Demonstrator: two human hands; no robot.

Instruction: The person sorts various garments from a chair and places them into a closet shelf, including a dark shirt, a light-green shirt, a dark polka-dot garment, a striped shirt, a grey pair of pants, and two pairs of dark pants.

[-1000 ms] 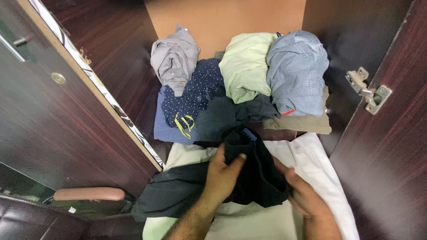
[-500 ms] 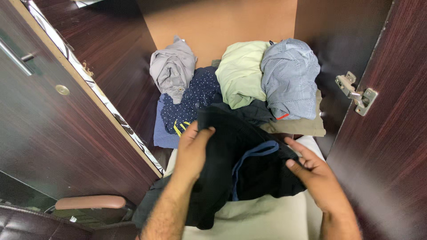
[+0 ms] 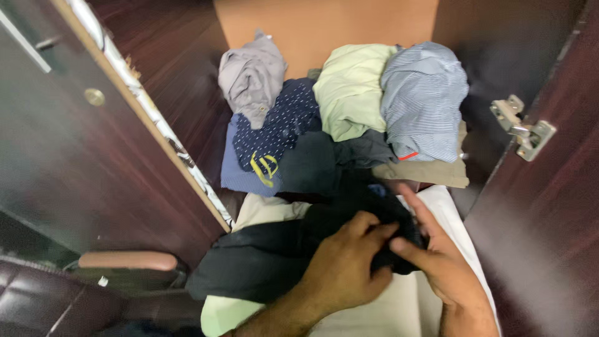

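Black garment (image 3: 281, 249), soft, perhaps bunched

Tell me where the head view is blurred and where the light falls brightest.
Head view: motion blur smears the dark wooden door at left and the wardrobe panel by the metal hinge at right; the left hand, right hand and the black garment they grip look soft. Light is brightest on the tan back panel; no harsh glare.

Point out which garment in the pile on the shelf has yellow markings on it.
The navy dotted garment, lying between the grey one and the pale green one. It alone shows a yellow mark, near its lower edge.
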